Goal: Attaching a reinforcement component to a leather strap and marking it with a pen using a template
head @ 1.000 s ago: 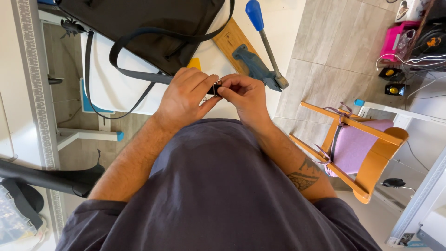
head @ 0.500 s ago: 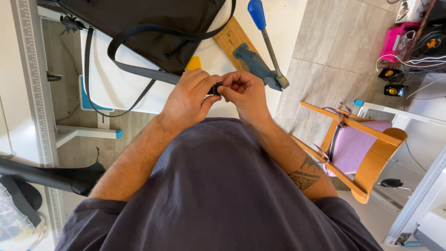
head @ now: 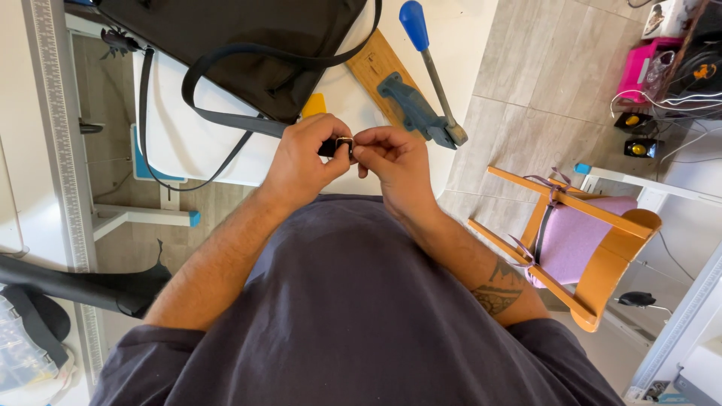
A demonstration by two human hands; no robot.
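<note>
Pinching a small metal ring [head: 344, 142] on a dark strap end [head: 328, 149], the left hand [head: 307, 154] and right hand [head: 391, 159] meet fingertip to fingertip above the white table [head: 188, 143] edge. Since a second ago the hands have barely shifted; the ring now shows more plainly, possibly threaded on. Beyond lie the black bag [head: 226, 37] and the blue-handled press [head: 421, 90].

dark grey t-shirt, short sleeves, forearm tattoo
</note>
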